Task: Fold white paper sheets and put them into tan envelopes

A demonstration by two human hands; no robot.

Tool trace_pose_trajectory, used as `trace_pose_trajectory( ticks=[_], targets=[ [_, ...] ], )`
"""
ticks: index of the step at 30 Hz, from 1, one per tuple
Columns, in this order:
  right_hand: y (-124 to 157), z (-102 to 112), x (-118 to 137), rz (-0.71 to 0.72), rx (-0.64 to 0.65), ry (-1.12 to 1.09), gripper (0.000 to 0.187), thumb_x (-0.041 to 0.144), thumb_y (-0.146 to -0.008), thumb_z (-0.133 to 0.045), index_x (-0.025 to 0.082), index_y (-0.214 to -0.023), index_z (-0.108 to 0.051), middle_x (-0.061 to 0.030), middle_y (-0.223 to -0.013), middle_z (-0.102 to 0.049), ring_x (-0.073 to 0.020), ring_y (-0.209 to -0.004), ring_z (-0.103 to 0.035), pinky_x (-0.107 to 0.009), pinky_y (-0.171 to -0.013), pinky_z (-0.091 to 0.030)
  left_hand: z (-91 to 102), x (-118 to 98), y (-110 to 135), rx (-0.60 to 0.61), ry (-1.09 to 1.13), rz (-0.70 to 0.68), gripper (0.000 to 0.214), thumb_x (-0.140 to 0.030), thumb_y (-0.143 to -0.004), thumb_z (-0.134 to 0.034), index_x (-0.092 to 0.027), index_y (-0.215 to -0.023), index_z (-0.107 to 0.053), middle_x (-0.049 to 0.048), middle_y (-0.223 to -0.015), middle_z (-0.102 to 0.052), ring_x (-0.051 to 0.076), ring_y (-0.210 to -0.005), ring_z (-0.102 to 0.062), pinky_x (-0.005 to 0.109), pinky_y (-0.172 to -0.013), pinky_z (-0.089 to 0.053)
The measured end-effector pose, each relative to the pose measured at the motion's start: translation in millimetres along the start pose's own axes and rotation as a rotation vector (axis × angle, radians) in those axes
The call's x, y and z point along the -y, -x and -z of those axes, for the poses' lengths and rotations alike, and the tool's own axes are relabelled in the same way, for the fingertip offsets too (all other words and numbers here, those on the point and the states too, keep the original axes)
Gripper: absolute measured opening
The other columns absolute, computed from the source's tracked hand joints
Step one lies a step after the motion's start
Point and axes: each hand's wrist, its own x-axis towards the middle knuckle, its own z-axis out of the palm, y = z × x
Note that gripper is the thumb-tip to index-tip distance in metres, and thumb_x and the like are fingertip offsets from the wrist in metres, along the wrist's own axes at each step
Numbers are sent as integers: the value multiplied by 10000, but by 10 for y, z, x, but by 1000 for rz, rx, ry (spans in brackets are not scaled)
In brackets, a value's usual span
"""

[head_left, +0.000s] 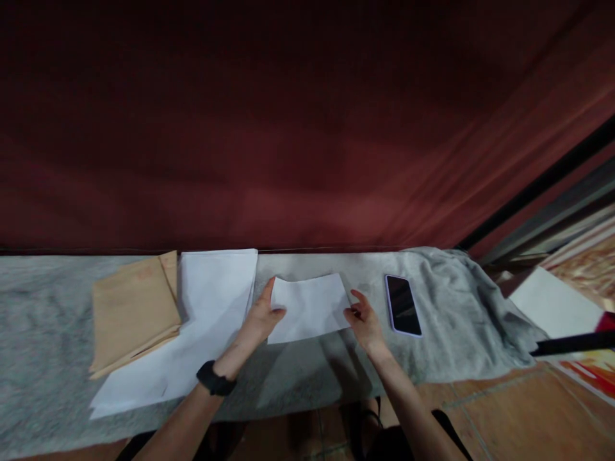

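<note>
A folded white sheet of paper (310, 306) lies on the grey cloth (43, 333) in the middle. My left hand (262, 317) rests at its left edge, thumb on the paper and a finger stretched up along the side. My right hand (364, 318) pinches the sheet's right edge with curled fingers. A black band sits on my left wrist.
A stack of white sheets (211, 301) lies left of the hands, with brown envelopes (132, 310) beside it. A dark phone (402, 305) lies face up to the right. A red curtain (288, 128) hangs behind. White paper (552, 307) lies at far right.
</note>
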Motion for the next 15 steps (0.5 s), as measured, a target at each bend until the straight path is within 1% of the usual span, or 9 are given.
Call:
trace_pose_trajectory(
  ticks=[2,3,5,7,9,11,13,15],
  targets=[
    [52,2,-61,117,18,269,547,282,-804,-539,176,-1340,-556,11,-738,-656,-191,-668,-638,-314,-664,-502,-4,3,12,-56,-139,-19,816,-128,-610,-738,-184,-1393,-517,116,-1207,-685,338,-1209,-608,434,-1065,-445],
    [81,6,-87,164,24,387,542,253,-826,-509,184,-1362,-545,-19,-814,-690,-208,-736,-665,-330,-714,-515,-8,6,23,-66,-188,-17,822,-117,-616,-732,-194,-1405,-515,120,-1225,-673,345,-1222,-600,439,-1079,-434],
    [123,22,-129,242,20,574,543,208,-844,-480,183,-1384,-536,-79,-977,-716,-241,-859,-686,-361,-798,-529,-16,13,56,-69,-278,-19,792,-113,-643,-713,-213,-1406,-528,123,-1240,-657,346,-1189,-619,438,-1069,-444],
    [135,38,-149,313,-6,698,525,197,-868,-466,161,-1385,-545,-125,-1055,-699,-269,-928,-676,-397,-862,-530,-35,23,111,-71,-451,-61,710,-144,-708,-686,-209,-1400,-539,134,-1276,-630,338,-1157,-631,442,-1053,-458],
    [132,31,-143,383,-40,759,487,229,-918,-448,148,-1386,-557,-148,-1069,-683,-293,-979,-657,-441,-912,-523,-90,37,198,-99,-687,-167,598,-188,-806,-625,-181,-1398,-541,167,-1373,-574,351,-1215,-592,483,-1069,-440],
    [151,-25,-114,453,-36,750,471,286,-978,-415,149,-1410,-542,-165,-1174,-665,-308,-1101,-624,-481,-982,-504,-198,67,319,-128,-876,-309,513,-226,-898,-533,-144,-1404,-534,204,-1487,-486,387,-1328,-499,548,-1104,-392],
    [222,-137,-77,517,32,702,491,338,-1026,-367,153,-1465,-484,-166,-1377,-591,-299,-1275,-546,-498,-1067,-467,-351,129,462,-94,-951,-459,509,-268,-960,-453,-102,-1440,-492,219,-1568,-393,390,-1428,-393,562,-1157,-331],
    [345,-278,-52,576,147,668,524,368,-1055,-319,155,-1526,-399,-145,-1524,-482,-267,-1409,-442,-486,-1133,-428,-508,229,603,-18,-989,-585,543,-239,-986,-381,-110,-1513,-392,185,-1612,-342,334,-1495,-305,533,-1201,-286]
  ],
)
